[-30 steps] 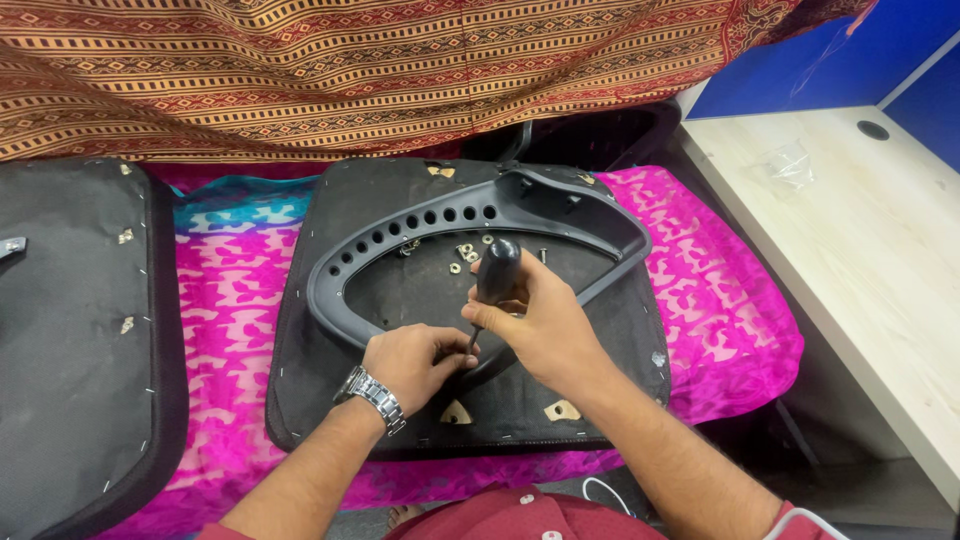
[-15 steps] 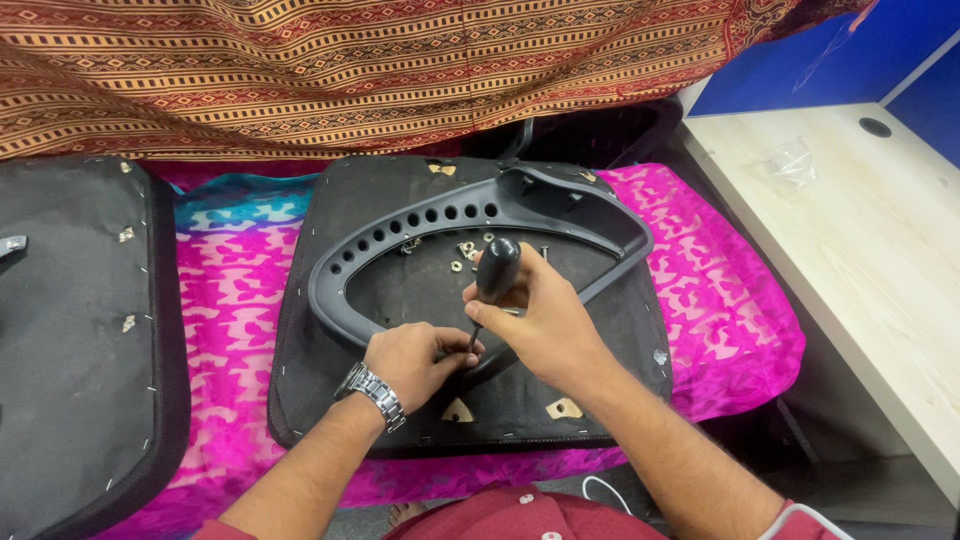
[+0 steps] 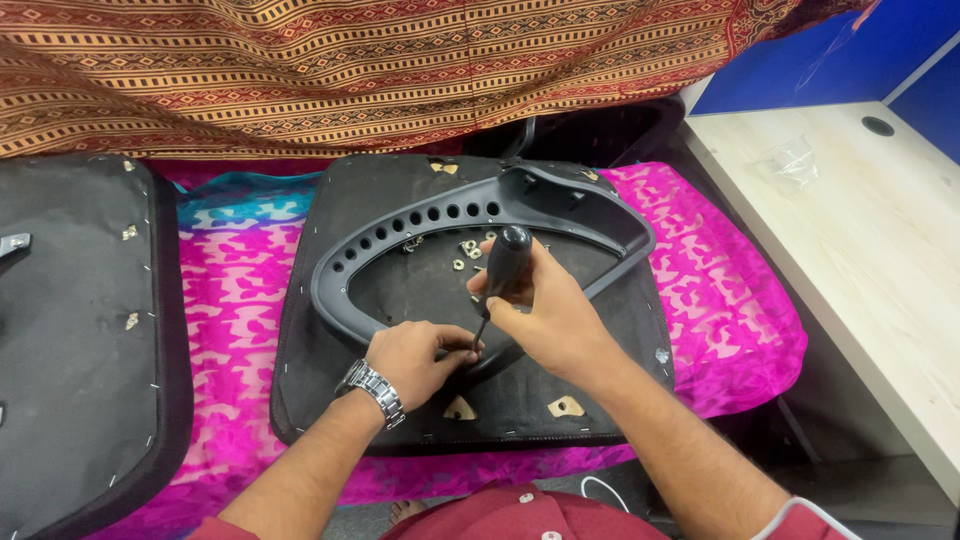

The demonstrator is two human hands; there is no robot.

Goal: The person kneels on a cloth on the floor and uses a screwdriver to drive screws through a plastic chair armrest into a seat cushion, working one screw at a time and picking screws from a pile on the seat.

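A black seat pad (image 3: 330, 385) lies upside down on a pink cloth. On it rests a dark grey curved plastic frame (image 3: 560, 205) with a row of holes. My right hand (image 3: 545, 315) grips a black-handled screwdriver (image 3: 505, 265), held nearly upright with its tip down at the frame's near edge. My left hand (image 3: 415, 360), with a metal wristwatch, pinches something small at the screwdriver's tip; what it pinches is hidden by the fingers. Several loose nuts and washers (image 3: 468, 250) lie on the pad inside the frame.
A second black seat pad (image 3: 70, 340) lies at the left. A striped brown and orange cloth (image 3: 400, 60) hangs across the back. A pale wooden desk (image 3: 870, 240) with a crumpled clear bag stands at the right, with a blue panel behind it.
Both hands stay at the frame's near edge. The screwdriver handle has shifted only slightly.
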